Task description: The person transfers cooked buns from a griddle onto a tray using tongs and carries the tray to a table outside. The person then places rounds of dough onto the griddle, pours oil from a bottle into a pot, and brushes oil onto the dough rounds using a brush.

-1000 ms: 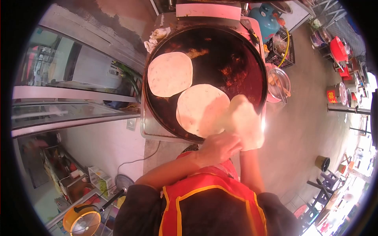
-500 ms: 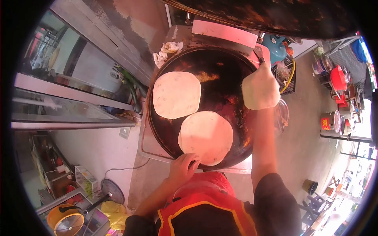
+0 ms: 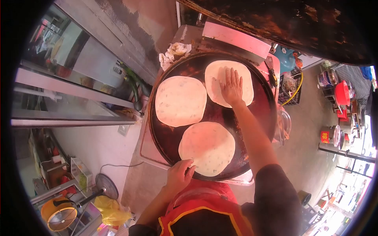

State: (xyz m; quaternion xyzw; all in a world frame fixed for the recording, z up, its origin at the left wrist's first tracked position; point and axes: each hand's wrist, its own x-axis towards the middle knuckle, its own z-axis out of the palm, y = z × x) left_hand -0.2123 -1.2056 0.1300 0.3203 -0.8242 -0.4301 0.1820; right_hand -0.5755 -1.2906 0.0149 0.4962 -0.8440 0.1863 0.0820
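Three round, pale dough flatbreads lie on a large dark round griddle [image 3: 254, 135]. On the back flatbread [image 3: 214, 88] rests my right hand [image 3: 232, 86], palm down with its fingers stretched out. The left flatbread [image 3: 181, 101] lies beside it, speckled with small bits. Closest to me is the front flatbread [image 3: 206, 147], part of it in reddish light. My left hand [image 3: 180, 175] hovers by the griddle's front left rim, close to that flatbread's edge. Its fingers are bent, with a gap between thumb and fingertips, and nothing shows in them.
A dark round lid [image 3: 283, 27] overhangs the back right. A wooden-handled tool [image 3: 271, 72] lies by the griddle's right rim, and crumpled paper [image 3: 175, 53] sits at the back left. Glass windows [image 3: 78, 94] stand left. A glass lid [image 3: 284, 125] is at the right.
The flatbread draped over my right hand at the griddle's right side now lies flat at the back. My right hand has moved left onto it. The left hand stays near the front rim.
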